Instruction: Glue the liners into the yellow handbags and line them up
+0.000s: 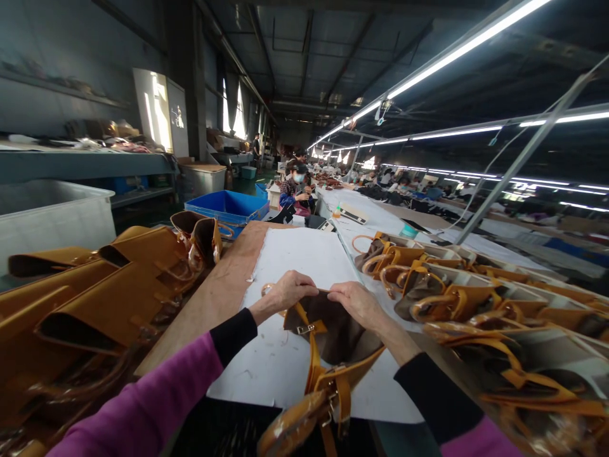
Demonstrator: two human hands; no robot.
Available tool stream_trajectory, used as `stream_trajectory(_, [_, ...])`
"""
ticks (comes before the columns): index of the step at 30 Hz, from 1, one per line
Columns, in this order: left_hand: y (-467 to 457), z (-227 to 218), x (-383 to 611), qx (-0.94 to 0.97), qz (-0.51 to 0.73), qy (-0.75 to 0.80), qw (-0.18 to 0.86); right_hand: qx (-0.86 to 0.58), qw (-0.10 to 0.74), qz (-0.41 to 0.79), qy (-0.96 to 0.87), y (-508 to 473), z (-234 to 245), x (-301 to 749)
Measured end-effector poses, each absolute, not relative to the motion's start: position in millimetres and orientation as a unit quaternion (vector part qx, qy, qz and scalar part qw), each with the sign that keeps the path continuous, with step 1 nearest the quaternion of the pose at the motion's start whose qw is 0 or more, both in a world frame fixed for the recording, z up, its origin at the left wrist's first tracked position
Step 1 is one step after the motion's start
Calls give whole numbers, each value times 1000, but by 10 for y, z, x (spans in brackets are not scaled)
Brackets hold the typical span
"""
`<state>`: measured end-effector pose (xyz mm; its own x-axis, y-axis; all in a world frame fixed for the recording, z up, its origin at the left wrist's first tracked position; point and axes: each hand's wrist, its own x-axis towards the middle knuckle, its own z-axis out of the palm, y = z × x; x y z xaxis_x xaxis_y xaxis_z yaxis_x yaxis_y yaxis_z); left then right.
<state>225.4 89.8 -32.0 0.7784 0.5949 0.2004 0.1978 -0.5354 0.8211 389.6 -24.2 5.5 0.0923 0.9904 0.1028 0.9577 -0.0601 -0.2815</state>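
Observation:
A brown handbag (335, 333) with mustard-yellow straps and a metal buckle lies on a white sheet (304, 254) on the wooden bench. My left hand (288, 291) is closed on the bag's top edge at its left. My right hand (356, 299) grips the same edge at its right, fingers curled over it. The two hands nearly touch above the bag's opening. The bag's plastic-wrapped handle (297, 425) hangs towards me at the bottom.
Mustard bags (109, 298) are piled at the left. More bags (476, 298) fill a long tray at the right. A blue crate (228, 206) and a grey bin (52, 212) stand beyond. A seated person (297, 190) works further along the line.

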Motion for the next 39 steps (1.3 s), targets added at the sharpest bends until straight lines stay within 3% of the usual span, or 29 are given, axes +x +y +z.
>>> stream_trajectory(6, [967, -421, 2042, 796, 278, 225, 489, -723, 150, 67, -671, -232, 26, 3916])
stream_trajectory(13, [915, -464, 2038, 802, 298, 291, 428, -727, 132, 85, -669, -305, 91, 3820])
stream_trajectory(19, [836, -358, 1898, 795, 316, 278, 436, -727, 98, 90, -674, -361, 258, 3607])
stream_trajectory(28, [275, 353, 1968, 883, 280, 288, 241, -721, 131, 152, -663, -332, 481, 3329])
stream_trajectory(31, [155, 466, 1879, 872, 343, 261, 232, -726, 156, 141, -654, -490, 560, 3451])
stream_trajectory(33, [131, 478, 1754, 832, 442, 219, 253, -720, 209, 145, -645, -636, 599, 3622])
stream_trajectory(35, [168, 409, 1634, 781, 516, 222, 272, -710, 319, 165, -605, -794, 594, 3824])
stream_trajectory(39, [360, 31, 1591, 756, 440, 332, 353, -647, 559, 200, -479, -1085, 403, 4107])
